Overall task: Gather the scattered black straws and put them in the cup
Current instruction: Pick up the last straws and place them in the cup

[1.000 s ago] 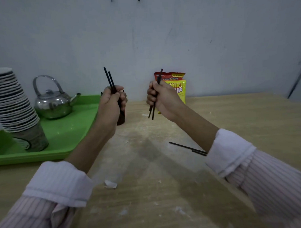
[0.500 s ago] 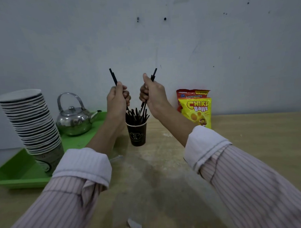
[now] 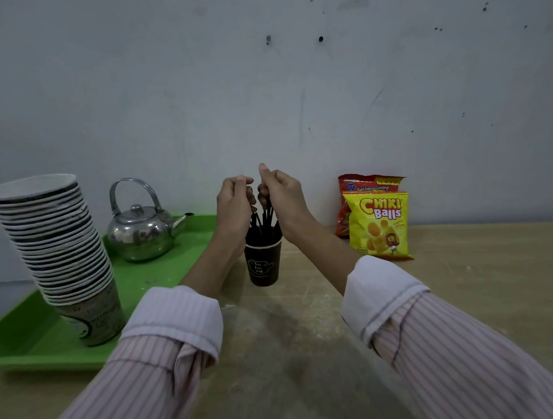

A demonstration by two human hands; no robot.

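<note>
Straws [image 3: 265, 217] stand bunched in the cup [image 3: 263, 267], which sits on the table [image 3: 459, 284] just beside the tray [image 3: 164, 276]. The right hand [image 3: 282, 196], directly above the cup, pinches the upper ends of straws. The left hand [image 3: 234, 204] is held close beside it with fingers curled; whether it grasps a straw cannot be determined.
</note>
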